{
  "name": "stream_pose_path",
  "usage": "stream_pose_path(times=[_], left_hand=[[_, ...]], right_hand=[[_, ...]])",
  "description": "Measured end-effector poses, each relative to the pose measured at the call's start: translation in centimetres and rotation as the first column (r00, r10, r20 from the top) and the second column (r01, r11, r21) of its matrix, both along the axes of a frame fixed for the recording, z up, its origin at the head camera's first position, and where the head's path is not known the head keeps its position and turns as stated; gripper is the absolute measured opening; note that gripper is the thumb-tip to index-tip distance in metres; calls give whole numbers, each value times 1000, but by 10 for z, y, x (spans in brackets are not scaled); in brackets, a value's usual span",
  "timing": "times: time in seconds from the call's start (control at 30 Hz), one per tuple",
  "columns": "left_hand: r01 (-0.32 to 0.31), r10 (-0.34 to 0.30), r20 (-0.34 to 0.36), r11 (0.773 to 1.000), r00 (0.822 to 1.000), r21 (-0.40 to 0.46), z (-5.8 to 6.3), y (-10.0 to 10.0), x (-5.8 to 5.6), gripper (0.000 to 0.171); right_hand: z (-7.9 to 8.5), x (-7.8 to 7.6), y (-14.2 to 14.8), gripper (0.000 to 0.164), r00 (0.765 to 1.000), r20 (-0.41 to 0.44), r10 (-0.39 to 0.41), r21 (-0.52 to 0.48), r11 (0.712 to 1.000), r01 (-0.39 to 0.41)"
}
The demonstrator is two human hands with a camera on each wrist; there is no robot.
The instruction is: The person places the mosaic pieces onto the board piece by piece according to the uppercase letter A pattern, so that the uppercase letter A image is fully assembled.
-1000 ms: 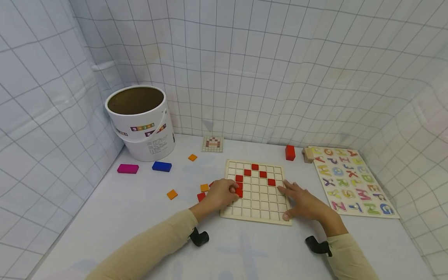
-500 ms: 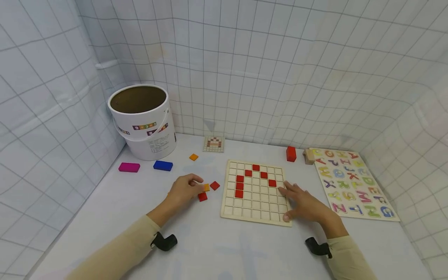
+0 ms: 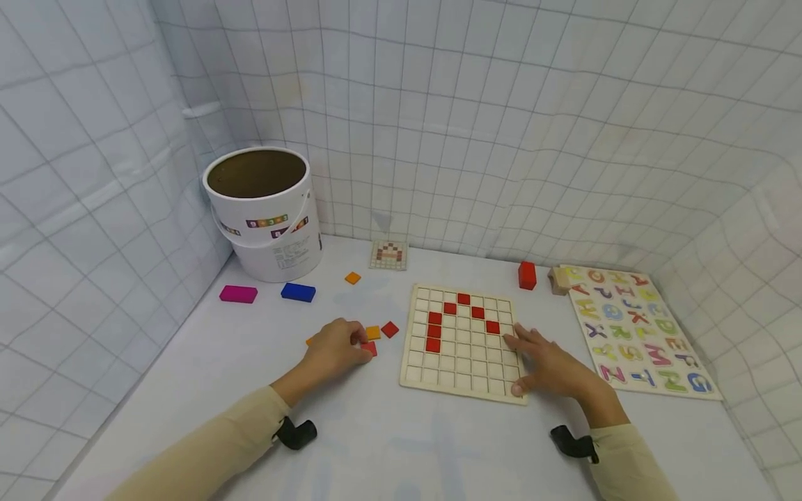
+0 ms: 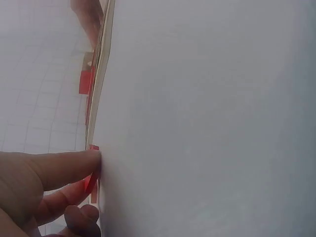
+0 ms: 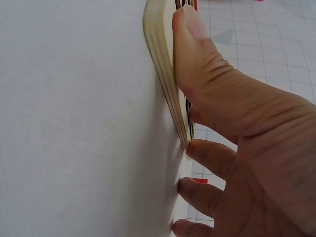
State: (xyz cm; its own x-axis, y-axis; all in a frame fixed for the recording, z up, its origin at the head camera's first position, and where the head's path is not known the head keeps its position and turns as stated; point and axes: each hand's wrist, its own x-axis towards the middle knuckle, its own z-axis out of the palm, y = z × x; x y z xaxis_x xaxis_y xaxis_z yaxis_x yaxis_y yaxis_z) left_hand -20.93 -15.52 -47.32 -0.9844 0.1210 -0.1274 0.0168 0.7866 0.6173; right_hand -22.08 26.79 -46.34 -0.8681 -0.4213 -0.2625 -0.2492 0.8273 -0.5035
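A flat red tile (image 3: 372, 348) lies at my left hand (image 3: 333, 349), left of the board. Thumb and forefinger pinch that tile, which tilts up between the fingertips in the left wrist view. Close by are an orange tile (image 3: 373, 332) and another red tile (image 3: 390, 329). The pale wooden grid board (image 3: 464, 362) has several red tiles set in its cells, forming a slanted peak with a longer left side. My right hand (image 3: 554, 367) rests on the board's right edge, thumb on the near corner and fingers spread along the side.
Behind the board lies a small pattern card (image 3: 388, 255). A white bucket (image 3: 276, 250) stands back left, with magenta (image 3: 239, 294) and blue blocks (image 3: 298, 292) before it. At right are a red block (image 3: 528, 275), a wooden piece (image 3: 558, 280) and an alphabet board (image 3: 639, 334).
My left hand has left the board's left side, moved left to the loose tiles and taken hold of a red one. My right hand stays at the board's edge.
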Motion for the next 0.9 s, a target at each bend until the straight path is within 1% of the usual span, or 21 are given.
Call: stream_pose_path(times=[0.03, 0.17, 0.27, 0.33, 0.43, 0.53, 0.6, 0.63, 0.7, 0.77, 0.83, 0.9], left_hand=[[7, -7, -6, 1000, 1000, -1, -1, 1, 0, 17], [27, -25, -52, 999, 998, 45, -2, 2, 2, 19], [38, -31, -64, 992, 997, 117, -1, 4, 2, 18], [51, -44, -43, 983, 998, 179, 1, 8, 0, 22], [88, -92, 1, 955, 996, 282, 4, 20, -3, 26], [123, -147, 39, 922, 988, 366, 8, 41, -7, 26], [146, -183, 53, 901, 982, 409, 9, 60, -10, 26], [153, -196, 59, 894, 979, 420, 10, 70, -11, 28], [166, -212, 66, 891, 975, 422, 12, 90, -13, 30], [190, -229, 46, 892, 972, 411, 11, 112, -18, 30], [214, -235, 12, 903, 972, 372, 11, 134, -24, 32], [240, -244, -34, 908, 969, 344, 10, 155, -30, 31]], right_hand=[[-1, 0, 0, 111, 1000, 1, -2, -3, 1000, 2], [-2, 2, 1, 109, 1000, -21, 15, -2, 1000, -15], [-1, 2, 1, 108, 999, -44, 25, 9, 1000, -24], [0, 2, 2, 108, 999, -46, 21, 18, 1000, -20], [0, 2, 3, 109, 999, -38, 17, 17, 1000, -16], [0, 2, 4, 110, 1000, -25, 8, 12, 1000, -7], [-1, 3, 4, 110, 1000, -23, 8, 5, 1000, -8], [-1, 3, 4, 110, 1000, -21, 3, -1, 1000, -3], [-2, 3, 3, 109, 1000, -18, 3, -9, 1000, -3], [-2, 3, 1, 109, 1000, -17, 2, -11, 1000, -3], [-2, 2, 0, 108, 1000, -20, -1, -4, 1000, 1], [-1, 2, -1, 108, 1000, -27, 3, 2, 1000, -3]])
